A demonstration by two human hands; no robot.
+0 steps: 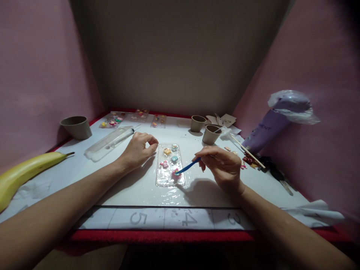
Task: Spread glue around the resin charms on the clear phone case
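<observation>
A clear phone case [165, 180] lies on the white board in front of me, its surface wet and glossy. Several small charms sit on it, among them a yellow one [167, 151], a blue one [174, 159] and a pink rabbit-like one [164, 164]. My right hand [221, 165] pinches a slim blue plastic tool [189, 165]. Its tip touches a pink flower-like charm [176, 173] at the case's near right corner. At the case's upper left edge is my left hand [139, 150], with fingers curled and thumb close to the index finger; anything between them is hidden.
Left: a banana [30, 165], a brown cup [76, 127], and a clear tray with a syringe [109, 142]. Decorated cases [158, 120] lie at the back. Right: two brown cups [198, 123], a wooden stick [247, 150], loose charms, and a purple bag [267, 127] by the pink wall.
</observation>
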